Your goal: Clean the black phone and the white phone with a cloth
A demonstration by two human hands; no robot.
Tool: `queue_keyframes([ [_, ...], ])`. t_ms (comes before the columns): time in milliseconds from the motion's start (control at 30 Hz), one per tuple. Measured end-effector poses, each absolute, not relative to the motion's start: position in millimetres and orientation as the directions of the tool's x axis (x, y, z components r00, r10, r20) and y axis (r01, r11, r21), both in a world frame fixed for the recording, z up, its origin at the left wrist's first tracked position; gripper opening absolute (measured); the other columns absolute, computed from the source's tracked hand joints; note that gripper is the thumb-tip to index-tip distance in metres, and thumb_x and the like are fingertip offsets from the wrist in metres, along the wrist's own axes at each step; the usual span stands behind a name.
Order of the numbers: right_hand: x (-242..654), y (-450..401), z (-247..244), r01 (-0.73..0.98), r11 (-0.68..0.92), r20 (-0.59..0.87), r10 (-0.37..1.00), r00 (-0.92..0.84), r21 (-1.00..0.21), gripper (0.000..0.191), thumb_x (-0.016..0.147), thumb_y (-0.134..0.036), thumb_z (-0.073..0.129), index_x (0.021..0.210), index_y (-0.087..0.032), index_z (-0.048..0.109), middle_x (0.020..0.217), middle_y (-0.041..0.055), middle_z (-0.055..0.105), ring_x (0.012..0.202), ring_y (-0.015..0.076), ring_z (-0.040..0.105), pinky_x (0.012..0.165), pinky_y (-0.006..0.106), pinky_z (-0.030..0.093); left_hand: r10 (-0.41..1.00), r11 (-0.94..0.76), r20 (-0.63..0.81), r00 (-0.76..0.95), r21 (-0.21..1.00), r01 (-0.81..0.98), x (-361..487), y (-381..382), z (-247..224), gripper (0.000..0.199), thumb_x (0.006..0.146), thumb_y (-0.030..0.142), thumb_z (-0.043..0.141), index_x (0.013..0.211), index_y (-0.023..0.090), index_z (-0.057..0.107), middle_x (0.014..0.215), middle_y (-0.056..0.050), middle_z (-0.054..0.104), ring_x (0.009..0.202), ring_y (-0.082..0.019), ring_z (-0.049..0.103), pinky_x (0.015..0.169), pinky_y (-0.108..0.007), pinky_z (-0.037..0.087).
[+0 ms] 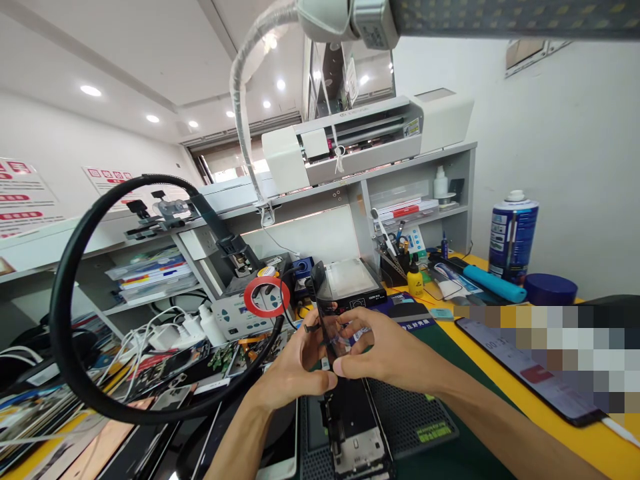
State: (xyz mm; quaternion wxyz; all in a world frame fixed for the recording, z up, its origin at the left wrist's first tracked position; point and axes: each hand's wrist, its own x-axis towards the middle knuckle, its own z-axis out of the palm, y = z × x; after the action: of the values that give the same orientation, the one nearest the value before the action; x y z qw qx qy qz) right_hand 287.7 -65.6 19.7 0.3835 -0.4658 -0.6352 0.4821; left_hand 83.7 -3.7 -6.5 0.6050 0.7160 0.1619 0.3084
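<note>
In my head view, the left hand [295,367] has its fingers bent round one side of a thin dark panel [329,337], gripping it upright; the right hand [377,345] curls at the other side, thumb low and fingers arched, though I cannot tell whether it pinches the panel or only touches it; directly below lies an opened phone body [357,423], resting on a grey perforated pad [400,407], itself upon a green mat [475,377]; to my right, a lit phone [525,367] lies on the yellow tabletop, near a blue spray can [515,233]; to my left, a black hose [57,313] loops widely, passing beside a red tape roll [251,308].
</note>
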Motion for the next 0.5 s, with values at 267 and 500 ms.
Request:
queue_keyframes([
  [267, 287.5, -67.0, 21.5, 0.224, 0.092, 0.029, 0.962, -0.272, -0.97, 0.061, 0.071, -0.033, 0.08, 0.124, -0.018, 0.054, 0.117, 0.0086, 0.06, 0.087, 0.0194, 0.063, 0.07, 0.029, 0.047, 0.609, -0.202, 0.23, 0.759, 0.97, -0.132, 85.1, -6.3, -2.8, 0.08, 0.066, 0.014, 0.073, 0.139, 0.021, 0.045, 0.141, -0.012, 0.05, 0.134, -0.033, 0.043, 0.109, -0.047, 0.036],
  [500, 287.3, -68.6, 24.5, 0.231, 0.087, 0.021, 0.962, -0.274, -0.969, 0.061, 0.072, -0.032, 0.08, 0.125, -0.019, 0.054, 0.118, 0.0085, 0.06, 0.09, 0.0204, 0.063, 0.071, 0.029, 0.047, 0.611, -0.194, 0.223, 0.76, 0.972, -0.13, 82.9, -4.3, -5.1, 0.083, 0.066, 0.013, 0.073, 0.142, 0.021, 0.042, 0.143, -0.012, 0.049, 0.134, -0.033, 0.043, 0.11, -0.047, 0.034],
])
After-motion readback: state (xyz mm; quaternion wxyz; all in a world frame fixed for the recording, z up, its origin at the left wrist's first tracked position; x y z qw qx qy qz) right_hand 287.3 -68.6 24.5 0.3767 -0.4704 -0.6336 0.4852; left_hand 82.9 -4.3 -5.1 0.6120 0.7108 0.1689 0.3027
